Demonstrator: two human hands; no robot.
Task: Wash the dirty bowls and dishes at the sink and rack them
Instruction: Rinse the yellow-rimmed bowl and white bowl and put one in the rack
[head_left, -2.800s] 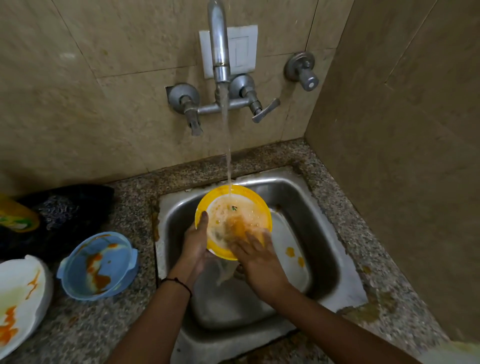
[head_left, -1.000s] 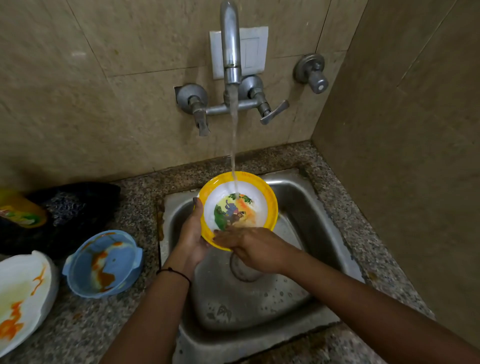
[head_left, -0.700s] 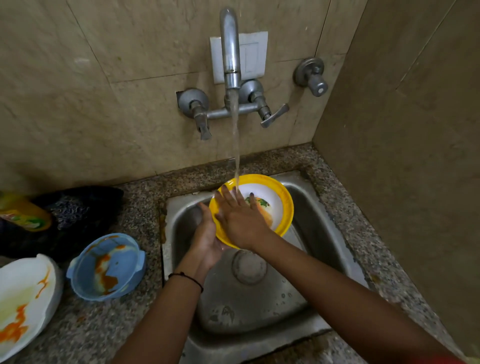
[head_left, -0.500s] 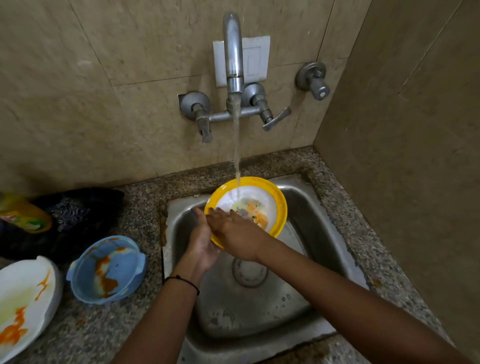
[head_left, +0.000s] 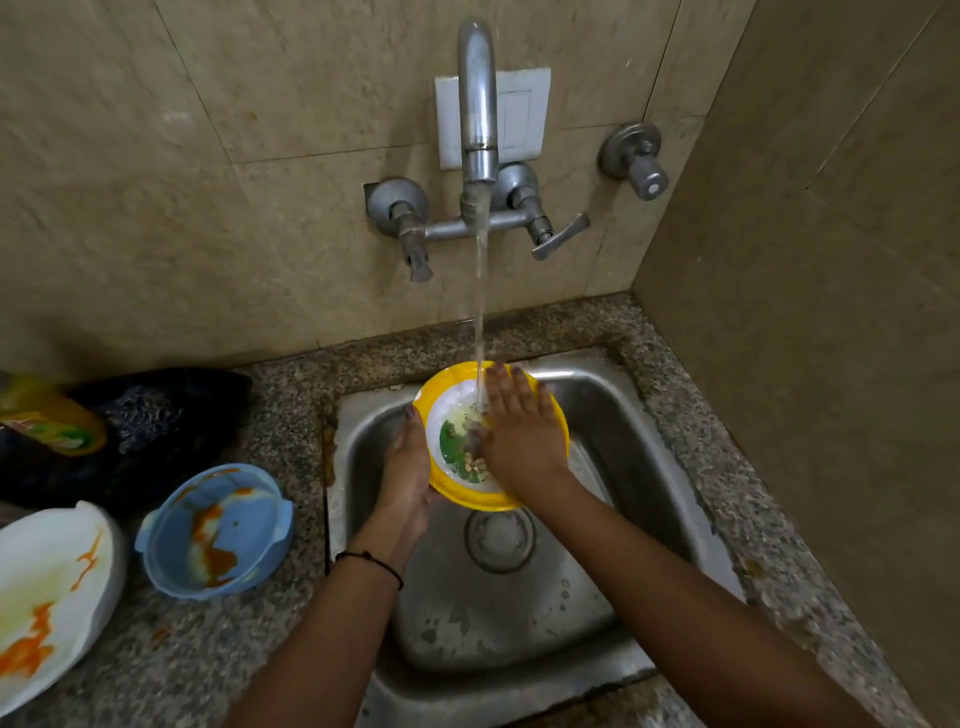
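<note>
Currently in hand: the yellow-rimmed bowl (head_left: 456, 441) is judged to be at its rinse-and-rub stage, held tilted over the sink (head_left: 623, 452) under the water stream (head_left: 480, 312).
Left hand (head_left: 408, 467): the bowl's left rim is gripped, with the thumb hooked over the edge; the fingers beneath are hidden.
Right hand (head_left: 522, 436): laid flat inside the bowl, fingers straight and spread, nothing held. The stream lands just beside it.
Residue: small food bits are seen on the printed floor of the bowl, by the heel of the right palm.
Technique: the bits should be swept toward the lower rim so that they are carried off by the water. The bowl could be turned by the left hand so that the whole inner wall is brought under the stream.
Grip risk: a wet rim is likely slippery, so a firm thumb hold is advised.
Edges: the bowl's far rim sits near the sink's back wall; the tap spout (head_left: 477, 104) and lever handle (head_left: 561, 236) stand well above.
Open room: space is left between the bowl and the drain (head_left: 500, 535) for lowering. The side wall (head_left: 805, 312) crowds the right, so lifts are better made leftward.
Queue: a blue bowl (head_left: 218, 525) and a white plate (head_left: 52, 587), both stained, wait on the counter (head_left: 291, 415) to the left.
Rack: not in view.
</note>
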